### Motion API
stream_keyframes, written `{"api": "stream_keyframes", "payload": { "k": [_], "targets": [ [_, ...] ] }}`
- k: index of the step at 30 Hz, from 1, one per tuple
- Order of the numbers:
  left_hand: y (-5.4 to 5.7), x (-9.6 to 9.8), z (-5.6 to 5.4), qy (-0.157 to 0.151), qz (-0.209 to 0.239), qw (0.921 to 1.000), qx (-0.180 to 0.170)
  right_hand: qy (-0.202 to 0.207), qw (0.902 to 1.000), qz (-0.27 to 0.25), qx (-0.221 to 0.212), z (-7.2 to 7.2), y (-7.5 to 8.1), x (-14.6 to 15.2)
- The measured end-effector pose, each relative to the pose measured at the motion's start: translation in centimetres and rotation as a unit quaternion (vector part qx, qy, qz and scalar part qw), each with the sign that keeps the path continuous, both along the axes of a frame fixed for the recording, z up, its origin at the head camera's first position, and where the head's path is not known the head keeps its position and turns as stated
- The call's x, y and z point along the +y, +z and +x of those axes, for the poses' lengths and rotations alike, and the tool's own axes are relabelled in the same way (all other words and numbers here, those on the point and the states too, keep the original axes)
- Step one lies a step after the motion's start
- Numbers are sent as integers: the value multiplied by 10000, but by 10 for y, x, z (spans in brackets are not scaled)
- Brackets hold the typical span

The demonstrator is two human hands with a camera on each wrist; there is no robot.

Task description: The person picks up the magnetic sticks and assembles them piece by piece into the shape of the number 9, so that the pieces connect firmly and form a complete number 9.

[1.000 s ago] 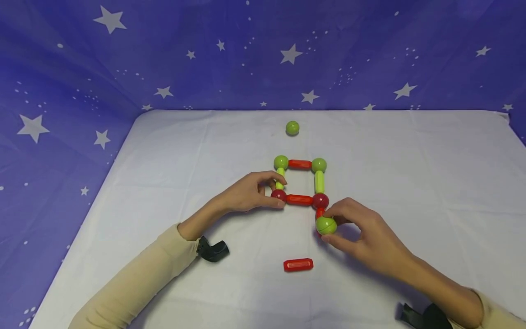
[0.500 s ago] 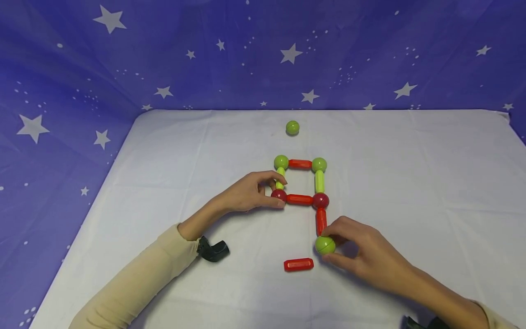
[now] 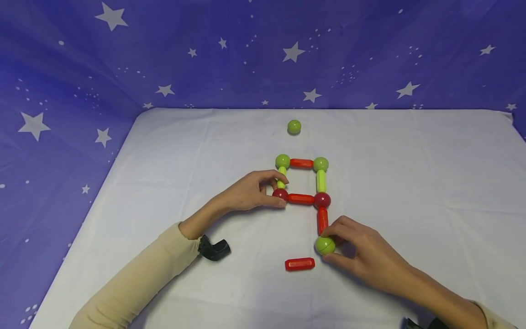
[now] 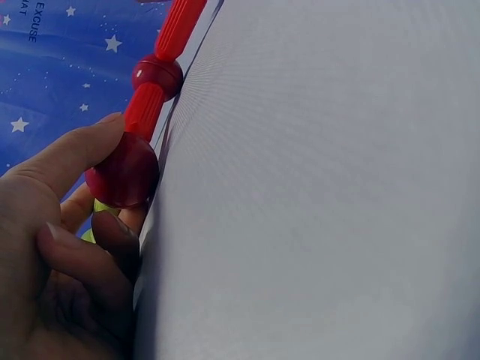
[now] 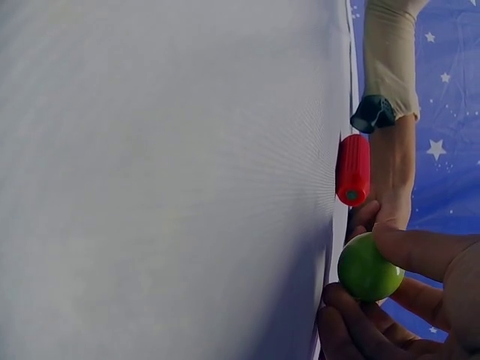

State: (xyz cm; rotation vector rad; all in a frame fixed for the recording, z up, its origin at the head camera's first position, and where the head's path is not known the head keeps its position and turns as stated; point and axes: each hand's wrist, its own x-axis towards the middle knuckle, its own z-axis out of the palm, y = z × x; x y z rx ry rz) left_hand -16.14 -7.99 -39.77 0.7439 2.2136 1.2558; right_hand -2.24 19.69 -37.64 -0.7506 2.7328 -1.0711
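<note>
A toy square of rods and balls lies on the table. My left hand grips the red ball at its near left corner, thumb on one side and fingers on the other. From the other red ball, at the near right corner, a red rod runs toward me. My right hand pinches a green ball between thumb and fingers at that rod's near end. Whether ball and rod touch is hard to tell. A loose red rod lies left of this ball.
Two green balls, one at the far left corner and another green ball at the far right, join by a red rod. Beyond the square sits a loose green ball. A starry blue cloth borders the white table.
My right hand has drawn the green ball toward me, and the red rod beneath the near right red ball now shows more fully. The left hand keeps its place on its red ball.
</note>
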Motion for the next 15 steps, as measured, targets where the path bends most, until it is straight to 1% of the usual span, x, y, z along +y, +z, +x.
{"api": "stream_keyframes", "payload": {
  "k": [6,15],
  "targets": [
    [0,0,0,7,6,10000,-15,-56,9999,81,115,0,-1,-2],
    [1,0,0,19,-14,10000,-40,-36,9998,117,134,0,-2,-1]
  ]
}}
